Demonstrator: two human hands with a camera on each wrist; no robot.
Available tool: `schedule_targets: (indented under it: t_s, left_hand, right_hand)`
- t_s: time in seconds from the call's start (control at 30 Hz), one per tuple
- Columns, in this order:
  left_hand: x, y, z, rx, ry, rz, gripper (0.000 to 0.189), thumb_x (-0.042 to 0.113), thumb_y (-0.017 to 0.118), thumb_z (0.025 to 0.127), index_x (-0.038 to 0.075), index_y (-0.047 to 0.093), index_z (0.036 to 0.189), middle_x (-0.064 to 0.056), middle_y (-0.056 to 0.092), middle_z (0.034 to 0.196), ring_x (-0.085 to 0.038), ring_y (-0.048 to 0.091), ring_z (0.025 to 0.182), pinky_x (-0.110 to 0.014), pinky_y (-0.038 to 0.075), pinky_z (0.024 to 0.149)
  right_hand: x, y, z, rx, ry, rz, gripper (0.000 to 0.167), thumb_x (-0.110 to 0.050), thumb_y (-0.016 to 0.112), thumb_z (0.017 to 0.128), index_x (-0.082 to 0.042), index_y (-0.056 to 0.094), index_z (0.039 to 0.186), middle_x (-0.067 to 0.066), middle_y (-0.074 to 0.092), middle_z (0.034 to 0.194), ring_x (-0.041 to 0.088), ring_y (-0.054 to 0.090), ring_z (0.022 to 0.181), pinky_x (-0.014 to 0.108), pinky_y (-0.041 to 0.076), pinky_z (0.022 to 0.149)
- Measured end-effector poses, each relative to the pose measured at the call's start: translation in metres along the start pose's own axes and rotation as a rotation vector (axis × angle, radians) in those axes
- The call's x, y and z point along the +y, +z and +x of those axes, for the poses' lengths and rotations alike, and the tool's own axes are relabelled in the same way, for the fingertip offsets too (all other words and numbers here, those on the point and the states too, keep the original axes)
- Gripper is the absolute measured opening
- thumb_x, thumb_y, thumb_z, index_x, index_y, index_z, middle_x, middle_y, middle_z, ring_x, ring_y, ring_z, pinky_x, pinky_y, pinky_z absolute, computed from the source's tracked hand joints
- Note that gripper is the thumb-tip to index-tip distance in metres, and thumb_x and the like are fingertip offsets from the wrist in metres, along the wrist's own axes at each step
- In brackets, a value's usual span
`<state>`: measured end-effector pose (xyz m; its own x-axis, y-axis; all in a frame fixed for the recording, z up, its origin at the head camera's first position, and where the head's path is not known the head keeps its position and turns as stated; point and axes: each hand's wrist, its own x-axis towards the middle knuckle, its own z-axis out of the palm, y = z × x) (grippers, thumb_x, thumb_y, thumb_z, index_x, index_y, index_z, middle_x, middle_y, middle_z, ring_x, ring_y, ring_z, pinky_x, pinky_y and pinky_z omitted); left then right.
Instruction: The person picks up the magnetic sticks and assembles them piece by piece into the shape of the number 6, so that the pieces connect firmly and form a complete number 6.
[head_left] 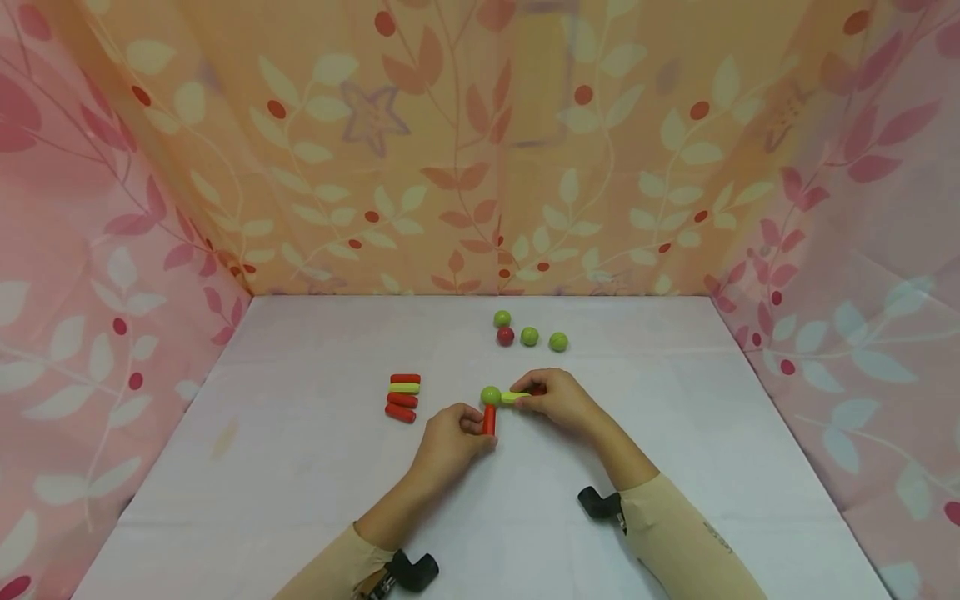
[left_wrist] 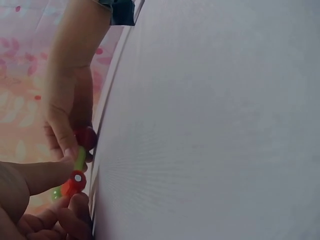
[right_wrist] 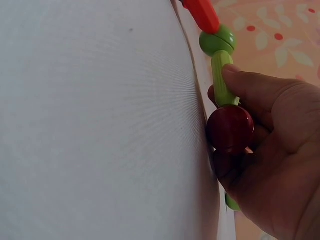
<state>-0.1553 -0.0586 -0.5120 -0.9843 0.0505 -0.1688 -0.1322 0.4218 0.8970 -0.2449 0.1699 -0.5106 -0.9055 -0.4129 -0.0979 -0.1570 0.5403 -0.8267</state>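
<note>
My left hand (head_left: 450,437) pinches an upright-looking red rod (head_left: 490,421) between thumb and fingers, its far end at a green ball (head_left: 491,395). From the right side of that ball runs a yellow-green rod (head_left: 512,397), which my right hand (head_left: 561,400) grips. In the right wrist view, a dark red ball (right_wrist: 231,129) sits at the other end of the yellow-green rod (right_wrist: 223,82), within the right palm. Rods and balls form one bent chain there. The left wrist view shows the red rod's round end (left_wrist: 76,178) between left thumb and fingers.
Left of the hands lie several loose rods in a stack-like row, among them a red rod (head_left: 402,401) and a yellow-green rod (head_left: 404,388). Farther back are a dark red ball (head_left: 506,336) and three green balls, one green ball (head_left: 558,342) rightmost. Patterned curtains surround the white table (head_left: 300,500).
</note>
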Motion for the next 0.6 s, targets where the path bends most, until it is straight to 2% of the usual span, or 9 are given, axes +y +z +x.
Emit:
schedule_targets:
  t_s: [0.27, 0.6]
  left_hand:
    - [0.0009, -0.0018, 0.0002, -0.008, 0.008, 0.014, 0.031, 0.016, 0.087, 0.082, 0.007, 0.069, 0.105, -0.001, 0.07, 0.089, -0.016, 0.064, 0.082, -0.026, 0.056, 0.069]
    - [0.0034, -0.0036, 0.0053, -0.032, -0.011, 0.033, 0.03, 0.017, 0.085, 0.084, 0.004, 0.07, 0.107, -0.001, 0.07, 0.086, -0.016, 0.064, 0.078, -0.028, 0.056, 0.068]
  right_hand:
    - [-0.0019, -0.0012, -0.0013, -0.006, 0.012, 0.0, 0.015, -0.023, 0.081, 0.089, -0.024, 0.078, 0.104, -0.005, 0.071, 0.1, 0.016, 0.059, 0.087, 0.03, 0.051, 0.074]
    - [0.0, -0.0006, -0.0003, -0.009, 0.013, 0.014, 0.017, -0.024, 0.081, 0.089, -0.023, 0.078, 0.105, -0.003, 0.07, 0.099, 0.016, 0.058, 0.085, 0.028, 0.05, 0.069]
